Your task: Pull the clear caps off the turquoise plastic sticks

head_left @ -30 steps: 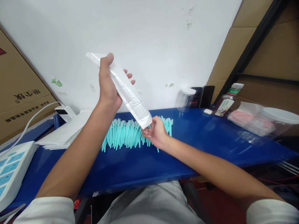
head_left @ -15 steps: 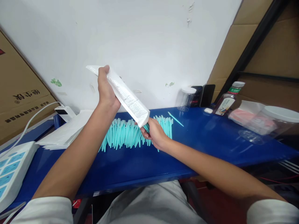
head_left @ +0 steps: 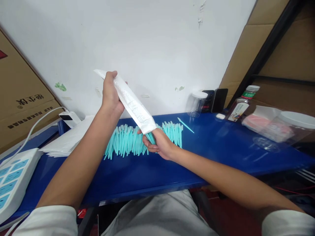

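Observation:
My left hand (head_left: 112,91) is wrapped round the upper part of a white padded mailer bag (head_left: 134,106), held tilted above the table. The bag's lower end meets my right hand (head_left: 159,142), which is closed round a bundle of teal plastic sticks (head_left: 150,138). The upper ends of these sticks are hidden at the bag's mouth. Behind and below, many flat teal sticks with paler tips (head_left: 126,139) lie side by side in a row on the blue table (head_left: 137,173). One single teal stick (head_left: 185,125) lies apart, right of the row.
White bags (head_left: 66,139) are stacked at left, near a power strip (head_left: 17,183) and a white device with a cable (head_left: 70,118). To the right stand a clear jar (head_left: 197,103), phones (head_left: 220,101), a bottle (head_left: 242,103) and a larger jar (head_left: 292,127). A wall rises behind the table.
The bag's lower end and my right hand with the bundle have shifted slightly left and down. More of the bundled sticks shows below the bag's mouth. My left hand keeps its grip.

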Available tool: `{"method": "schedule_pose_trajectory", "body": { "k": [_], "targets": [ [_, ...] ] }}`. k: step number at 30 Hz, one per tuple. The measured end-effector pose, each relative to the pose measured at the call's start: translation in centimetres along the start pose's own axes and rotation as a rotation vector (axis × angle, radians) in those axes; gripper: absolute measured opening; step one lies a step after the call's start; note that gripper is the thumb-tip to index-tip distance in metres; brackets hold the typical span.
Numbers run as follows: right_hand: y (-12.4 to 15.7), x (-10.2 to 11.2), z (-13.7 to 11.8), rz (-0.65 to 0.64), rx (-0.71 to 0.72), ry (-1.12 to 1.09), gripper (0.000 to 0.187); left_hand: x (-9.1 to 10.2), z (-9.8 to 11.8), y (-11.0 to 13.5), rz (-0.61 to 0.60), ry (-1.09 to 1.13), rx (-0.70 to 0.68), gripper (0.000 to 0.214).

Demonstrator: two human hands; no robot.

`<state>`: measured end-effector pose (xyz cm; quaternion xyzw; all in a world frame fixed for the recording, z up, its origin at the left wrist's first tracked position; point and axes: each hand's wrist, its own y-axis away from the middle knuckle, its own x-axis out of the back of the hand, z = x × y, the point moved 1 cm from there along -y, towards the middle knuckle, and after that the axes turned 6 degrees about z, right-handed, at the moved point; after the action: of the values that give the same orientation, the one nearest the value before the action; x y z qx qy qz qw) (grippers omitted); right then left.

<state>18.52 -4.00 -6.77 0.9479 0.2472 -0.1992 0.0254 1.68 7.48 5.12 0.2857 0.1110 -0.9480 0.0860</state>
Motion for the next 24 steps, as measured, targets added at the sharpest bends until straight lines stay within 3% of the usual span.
{"method": "schedule_pose_trajectory", "body": {
  "k": [2,6,10,14,19,24],
  "targets": [
    [-0.2,-0.1,0.2,0.042,-0.005,0.034,0.029,0.1,-0.2,-0.1,0.074,0.001,-0.025,0.039],
    [-0.4,-0.1,0.3,0.068,-0.012,0.051,0.032,0.0,-1.1,0.3,0.108,-0.051,0.104,0.058],
    [-0.4,0.2,-0.2,0.073,-0.012,0.034,0.032,-0.4,-2.2,1.0,0.084,-0.047,0.237,0.077],
    [-0.9,0.8,-0.3,0.118,-0.013,0.036,0.026,-0.9,-3.0,1.6,0.020,-0.012,0.304,0.075],
    [-1.4,1.5,0.3,0.110,0.028,0.097,0.020,-1.0,-2.8,1.6,0.019,-0.003,0.183,0.061],
    [-1.1,1.7,0.0,0.022,0.001,0.174,0.041,-0.2,-1.0,0.7,0.122,0.018,0.077,0.052]
  ]
}}
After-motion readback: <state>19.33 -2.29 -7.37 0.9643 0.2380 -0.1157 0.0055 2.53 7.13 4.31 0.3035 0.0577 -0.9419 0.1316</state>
